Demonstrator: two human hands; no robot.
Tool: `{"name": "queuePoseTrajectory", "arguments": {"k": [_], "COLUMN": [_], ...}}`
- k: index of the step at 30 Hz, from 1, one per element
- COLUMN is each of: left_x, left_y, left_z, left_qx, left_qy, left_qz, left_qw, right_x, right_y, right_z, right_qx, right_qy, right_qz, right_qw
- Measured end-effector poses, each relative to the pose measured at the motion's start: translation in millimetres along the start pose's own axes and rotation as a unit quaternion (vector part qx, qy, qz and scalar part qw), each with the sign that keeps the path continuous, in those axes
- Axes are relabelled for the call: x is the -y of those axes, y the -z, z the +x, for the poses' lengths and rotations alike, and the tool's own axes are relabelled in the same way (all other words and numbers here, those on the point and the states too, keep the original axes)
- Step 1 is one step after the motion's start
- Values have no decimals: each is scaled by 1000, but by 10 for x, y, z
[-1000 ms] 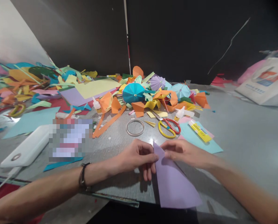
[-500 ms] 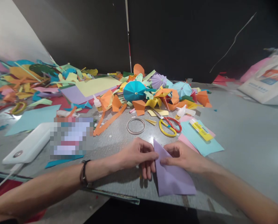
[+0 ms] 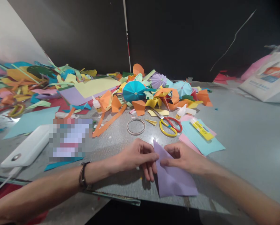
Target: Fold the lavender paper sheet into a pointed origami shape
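Observation:
A folded piece of purple paper is held upright-pointed above the near part of the table, its narrow tip facing away from me. My left hand pinches its left edge between thumb and forefinger. From the right, my right hand grips the slanted edge, thumb on the front and fingers behind the sheet. Beyond the hands lie scissors with one red and one yellow handle, a roll of tape and a small yellow paper cone.
A yellow glue stick rests on light blue paper at the right. Bottles of glue, coloured scraps and a blue paper umbrella crowd the back. At left is a white power bank; a white bag stands far right.
Both hands keep the same hold on the purple paper, which has hardly moved. The whole view has shifted slightly.

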State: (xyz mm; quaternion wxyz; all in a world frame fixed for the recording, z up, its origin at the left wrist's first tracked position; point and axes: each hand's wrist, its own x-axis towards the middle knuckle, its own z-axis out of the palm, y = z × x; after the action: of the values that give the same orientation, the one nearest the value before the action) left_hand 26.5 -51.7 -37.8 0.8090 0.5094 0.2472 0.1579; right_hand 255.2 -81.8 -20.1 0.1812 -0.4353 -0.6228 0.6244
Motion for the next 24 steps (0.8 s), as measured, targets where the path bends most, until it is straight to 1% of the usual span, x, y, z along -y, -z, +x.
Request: {"name": "queuePoseTrajectory", "arguments": {"k": [5,11,14,16,19,20,22,24], "left_x": [-19,-12,-20,-32,-49,-53,-59,-62], "left_y": [-14,-15,-14,-14,-22,-27,-40,-52], "left_z": [-22,-25,-30,-39,-61,-70,-89,-105], "left_qx": [5,15,19,27,61,77,109,132], "left_qy": [8,10,6,4,17,26,45,53], "left_qz": [2,4,3,3,2,1,-6,-16], "left_qw": [1000,1000,1000,1000,998,997,993,990], "right_x": [-21,-49,-42,-20,28,44,70,84], "right_y": [17,6,5,-1,-35,-52,-89,-123], "right_z": [-8,-9,-14,-26,-60,-75,-104,-132], "right_qx": [-42,-50,-50,-50,-61,-56,-30,-5], "right_qy": [52,42,52,65,96,109,139,165], "right_qz": [-62,-54,-65,-90,-165,-190,-221,-217], "right_qw": [996,996,995,993,980,974,965,962]}}
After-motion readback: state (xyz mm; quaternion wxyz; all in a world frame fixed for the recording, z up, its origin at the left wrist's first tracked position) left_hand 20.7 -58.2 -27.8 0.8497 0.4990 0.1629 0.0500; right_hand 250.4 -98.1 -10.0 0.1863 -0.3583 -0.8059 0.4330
